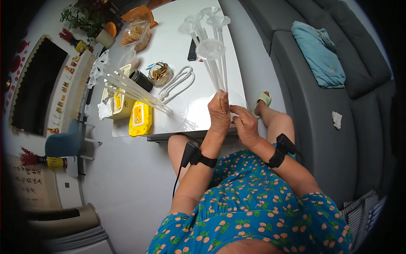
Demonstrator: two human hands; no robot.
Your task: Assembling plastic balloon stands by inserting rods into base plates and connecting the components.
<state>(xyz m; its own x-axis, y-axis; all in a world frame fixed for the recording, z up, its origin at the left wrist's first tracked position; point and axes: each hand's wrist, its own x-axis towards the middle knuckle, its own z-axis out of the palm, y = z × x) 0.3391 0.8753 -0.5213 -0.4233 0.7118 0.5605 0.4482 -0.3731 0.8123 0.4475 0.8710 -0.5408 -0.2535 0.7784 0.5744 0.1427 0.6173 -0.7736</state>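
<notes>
My left hand (220,113) is closed round the lower ends of several white plastic balloon sticks (218,70). They stand up from my fist and fan out, with cup-shaped holders (210,49) on top. Just to the right, my right hand (247,128) has its index finger and thumb apart, pointing at the left hand; the other fingers curl and are partly hidden. Beyond my hands, a clear round base (237,98) lies on the table. To the left, a second bunch of balloon sticks (137,94) leans leftward over another clear base (179,120).
On the white table (169,42) are a yellow wipes pack (141,118), a cream storage box (122,108), a dark jar (141,79), a snack tub (160,73), a coiled white cord (181,81), a black remote (192,51) and a cookie box (137,34). A grey sofa (296,84) stands right.
</notes>
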